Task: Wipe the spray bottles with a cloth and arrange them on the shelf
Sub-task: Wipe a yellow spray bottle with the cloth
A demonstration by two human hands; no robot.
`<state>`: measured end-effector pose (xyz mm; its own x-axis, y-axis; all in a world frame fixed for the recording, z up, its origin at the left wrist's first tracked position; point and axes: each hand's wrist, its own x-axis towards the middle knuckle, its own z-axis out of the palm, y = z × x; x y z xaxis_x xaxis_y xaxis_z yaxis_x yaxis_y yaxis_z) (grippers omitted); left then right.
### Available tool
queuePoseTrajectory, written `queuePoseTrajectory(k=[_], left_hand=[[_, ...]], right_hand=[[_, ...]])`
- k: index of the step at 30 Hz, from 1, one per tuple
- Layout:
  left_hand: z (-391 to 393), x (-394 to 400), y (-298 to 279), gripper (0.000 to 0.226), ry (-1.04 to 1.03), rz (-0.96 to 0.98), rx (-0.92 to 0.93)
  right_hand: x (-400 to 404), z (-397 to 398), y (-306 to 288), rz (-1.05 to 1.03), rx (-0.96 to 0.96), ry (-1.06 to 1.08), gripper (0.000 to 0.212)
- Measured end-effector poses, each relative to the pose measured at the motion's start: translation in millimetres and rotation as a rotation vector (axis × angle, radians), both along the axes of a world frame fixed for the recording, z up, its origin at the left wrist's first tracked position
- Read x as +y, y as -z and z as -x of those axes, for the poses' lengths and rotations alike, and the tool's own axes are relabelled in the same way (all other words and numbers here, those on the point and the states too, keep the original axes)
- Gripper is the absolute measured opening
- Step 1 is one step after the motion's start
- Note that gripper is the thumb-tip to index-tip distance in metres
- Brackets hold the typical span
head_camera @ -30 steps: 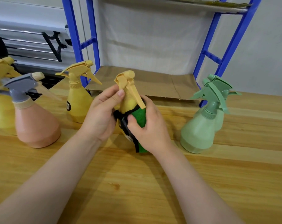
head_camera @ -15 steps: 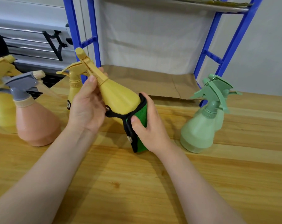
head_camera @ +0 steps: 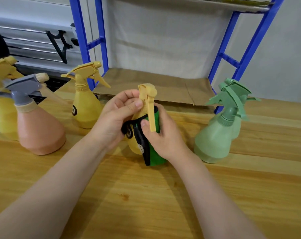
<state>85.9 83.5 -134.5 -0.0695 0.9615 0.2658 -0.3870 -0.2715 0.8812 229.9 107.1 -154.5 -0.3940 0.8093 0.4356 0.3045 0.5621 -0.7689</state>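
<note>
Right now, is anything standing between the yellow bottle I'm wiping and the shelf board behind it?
Nothing visible does. The yellow bottle sits straight in front of the cardboard-lined shelf. Another yellow bottle and the green bottles flank the path.

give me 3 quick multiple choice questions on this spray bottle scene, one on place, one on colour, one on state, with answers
1. Where do the pale green bottles stand?
A. on the shelf
B. on the table, to the person's right
C. on the floor

2. What colour is the cloth wrapped round the held yellow bottle?
A. green with a black edge
B. white
C. red

3. What is the left hand doing?
A. lying flat on the table
B. holding a pink bottle
C. gripping the held bottle's neck

Answers:
1 B, they stand on the wooden table, in front of the shelf.
2 A, green cloth shows under the right hand.
3 C, its fingers curl below the spray head.
</note>
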Motion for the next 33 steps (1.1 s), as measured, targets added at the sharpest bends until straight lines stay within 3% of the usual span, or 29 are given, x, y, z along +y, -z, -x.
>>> queuePoseTrajectory(k=[3, 6, 11, 15, 18, 24, 30, 33], left_hand=[[2, 2, 3, 0.036, 0.074, -0.034, -0.004], [4, 2, 3, 0.054, 0.124, -0.066, 0.005], [-3, -1, 1, 0.040, 0.026, -0.082, 0.097], [-6, -2, 2, 0.030, -0.111, -0.096, 0.278], [-14, -3, 2, 0.032, -0.193, -0.112, 0.359], [-26, -8, 1, 0.018, -0.258, -0.151, 0.264], [-22, -9, 6, 0.014, -0.359, -0.201, 0.198], [-19, -9, 5, 0.011, -0.363, -0.183, 0.051]], right_hand=[[-1, 0, -2, -0.010, 0.000, 0.023, 0.055], [-4, 2, -4, -0.050, -0.003, 0.079, 0.053], [-7, 7, -5, -0.061, -0.004, 0.166, 0.048], [-7, 6, -5, -0.099, -0.020, 0.257, 0.039], [-7, 7, -5, -0.208, -0.071, 0.366, 0.045], [-9, 12, -1, -0.388, -0.158, 0.436, 0.056], [-13, 17, 3, -0.358, -0.149, 0.370, 0.061], [-17, 21, 4, -0.327, -0.146, 0.321, 0.067]])
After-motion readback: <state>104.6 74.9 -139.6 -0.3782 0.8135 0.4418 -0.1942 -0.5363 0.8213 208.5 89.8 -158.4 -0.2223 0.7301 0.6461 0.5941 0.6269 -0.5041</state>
